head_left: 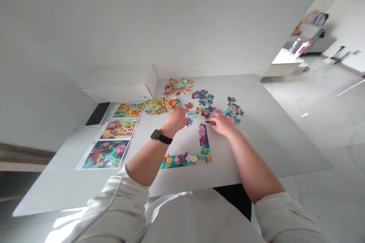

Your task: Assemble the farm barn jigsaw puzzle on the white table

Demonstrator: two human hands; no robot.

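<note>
My left hand (pixel 177 118), with a black watch on the wrist, reaches over loose jigsaw pieces (pixel 191 114) in the middle of the white table (pixel 265 136); its fingers are curled over a light blue piece. My right hand (pixel 221 123) is closed and pinches a dark jigsaw piece (pixel 210 122) just above the upright strip of a partly joined puzzle border (pixel 203 138). The border forms an L shape with a bottom strip (pixel 185 158) close to me.
Heaps of loose pieces lie further back: a yellow-orange heap (pixel 162 105), another heap (pixel 178 85), and blue-teal pieces (pixel 234 111). A sheet with three reference pictures (pixel 114 136) lies at the left. A white box (pixel 122 82) and a dark flat object (pixel 98 113) stand behind it.
</note>
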